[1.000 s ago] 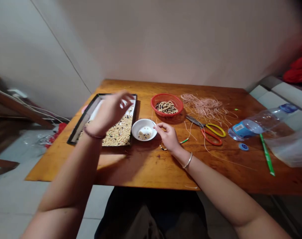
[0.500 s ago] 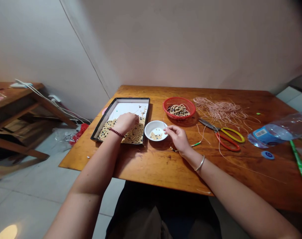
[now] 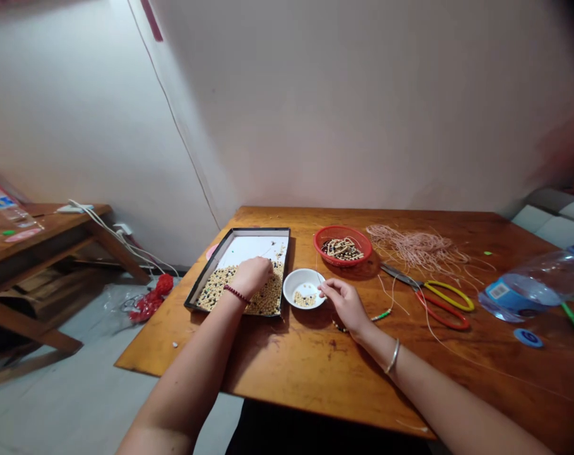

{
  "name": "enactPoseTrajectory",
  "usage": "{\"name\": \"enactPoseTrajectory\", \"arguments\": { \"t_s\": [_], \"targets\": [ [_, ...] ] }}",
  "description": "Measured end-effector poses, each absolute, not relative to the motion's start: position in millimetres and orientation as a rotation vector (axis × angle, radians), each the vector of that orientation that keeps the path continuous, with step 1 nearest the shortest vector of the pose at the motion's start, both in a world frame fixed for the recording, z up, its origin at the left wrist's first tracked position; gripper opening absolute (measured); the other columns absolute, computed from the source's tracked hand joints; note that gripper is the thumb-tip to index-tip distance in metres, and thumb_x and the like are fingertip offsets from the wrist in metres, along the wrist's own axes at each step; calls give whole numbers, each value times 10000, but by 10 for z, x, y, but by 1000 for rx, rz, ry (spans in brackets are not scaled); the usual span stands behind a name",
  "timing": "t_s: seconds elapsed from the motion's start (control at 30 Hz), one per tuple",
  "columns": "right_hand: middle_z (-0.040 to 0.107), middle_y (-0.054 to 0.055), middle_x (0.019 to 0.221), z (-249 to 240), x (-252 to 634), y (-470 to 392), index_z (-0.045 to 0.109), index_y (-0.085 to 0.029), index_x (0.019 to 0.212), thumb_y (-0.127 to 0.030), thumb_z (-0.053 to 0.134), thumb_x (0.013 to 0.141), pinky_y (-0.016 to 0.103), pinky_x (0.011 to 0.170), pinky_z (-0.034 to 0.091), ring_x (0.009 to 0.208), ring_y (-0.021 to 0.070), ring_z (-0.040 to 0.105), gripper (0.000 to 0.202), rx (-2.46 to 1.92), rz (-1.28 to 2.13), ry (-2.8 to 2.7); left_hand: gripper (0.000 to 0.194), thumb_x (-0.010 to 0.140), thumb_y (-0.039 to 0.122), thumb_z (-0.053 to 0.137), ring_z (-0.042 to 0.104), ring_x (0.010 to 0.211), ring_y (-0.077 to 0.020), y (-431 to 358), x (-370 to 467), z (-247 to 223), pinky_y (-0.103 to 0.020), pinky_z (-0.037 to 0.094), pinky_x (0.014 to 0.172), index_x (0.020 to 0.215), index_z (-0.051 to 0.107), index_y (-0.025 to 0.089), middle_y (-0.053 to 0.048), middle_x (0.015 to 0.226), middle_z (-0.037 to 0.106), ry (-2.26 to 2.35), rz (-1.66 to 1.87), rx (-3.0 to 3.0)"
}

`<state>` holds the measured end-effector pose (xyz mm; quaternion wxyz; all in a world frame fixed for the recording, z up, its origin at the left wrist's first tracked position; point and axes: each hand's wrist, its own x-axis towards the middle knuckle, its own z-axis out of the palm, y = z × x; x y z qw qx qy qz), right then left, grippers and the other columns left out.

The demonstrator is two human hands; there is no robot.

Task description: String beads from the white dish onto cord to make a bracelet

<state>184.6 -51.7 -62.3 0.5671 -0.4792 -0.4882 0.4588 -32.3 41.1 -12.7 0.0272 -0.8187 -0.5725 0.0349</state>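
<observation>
My left hand (image 3: 252,277) is over the right part of a black-rimmed tray (image 3: 204,273) of cream and dark beads (image 3: 215,284); its fingers are bent together and their tips are hidden. At the right edge of a white bowl (image 3: 304,277) with a few cream beads inside, my right hand (image 3: 346,303) pinches a thin string. A beaded strand with green beads (image 3: 381,315) lies on the table beside the right wrist. Behind the bowl stands a red basket (image 3: 342,261) holding beaded strands.
Yellow-and-red-handled scissors (image 3: 422,287) lie right of my right hand, below a heap of pink cord (image 3: 419,248). A plastic bottle (image 3: 518,294) lies farther right, near a blue cap (image 3: 528,337). Loose thread crosses the table's right side.
The view has tilted up, so the table and everything on it appear lower. Both hands stay near the same places, left at the tray and right at the bowl.
</observation>
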Motion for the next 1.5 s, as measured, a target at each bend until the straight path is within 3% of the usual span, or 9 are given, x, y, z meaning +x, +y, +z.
{"name": "enactPoseTrajectory", "arguments": {
  "t_s": [0.27,0.33,0.43,0.53,0.63,0.8,1.23,1.5],
  "targets": [
    [638,50,660,-615,1816,-486,601,-156,674,-411,599,755,298,740,433,713,187,590,268,-1098,1061,-1176,210,831,219,491,640,777,-237,466,-395,-218,-304,445,674,799,676,127,-154,847,676,-1705,-22,-2552],
    [632,45,656,-635,1817,-469,589,-159,686,-417,586,767,296,733,431,703,181,585,271,-1094,1055,-1183,218,861,228,458,626,814,-220,476,-362,-206,-304,445,708,869,659,141,-134,899,670,-1692,-239,-2599],
    [610,31,640,-662,1815,-457,563,-167,699,-440,575,780,287,693,427,667,168,566,285,-1090,1053,-1215,254,872,349,487,604,808,-181,453,-222,-180,-280,451,719,885,635,143,-96,896,667,-1676,-858,-2980],
    [537,-12,576,-690,1803,-463,527,-180,741,-477,531,817,264,616,400,579,139,506,307,-1051,1073,-1258,377,795,481,591,564,680,-133,380,-59,-181,-235,433,615,903,630,122,-63,806,652,-1766,-1229,-3442],
    [424,-54,528,-720,1786,-489,495,-193,780,-510,463,860,239,514,322,495,113,401,328,-1029,1091,-1319,420,729,502,672,460,549,-68,306,16,-194,-192,341,504,910,640,124,-20,749,619,-1949,-1369,-3570],
    [394,-55,566,-730,1773,-551,483,-203,807,-491,422,895,228,469,247,492,102,331,308,-1027,1065,-1401,411,692,469,728,381,503,-34,255,5,-161,-179,258,463,887,660,114,-1,702,595,-2044,-1467,-3682],
    [500,-22,644,-686,1769,-565,496,-189,795,-426,422,900,232,529,297,553,113,406,269,-1072,972,-1441,426,695,481,724,392,519,-42,247,2,-150,-186,265,480,897,663,111,1,699,592,-2034,-1413,-3704],
    [464,-32,615,-673,1769,-591,499,-195,789,-404,408,910,236,530,300,548,117,398,259,-1101,922,-1461,412,718,481,704,353,507,-42,249,-2,-151,-185,247,474,898,666,113,6,667,569,-2004,-1346,-3721]
  ]
}}
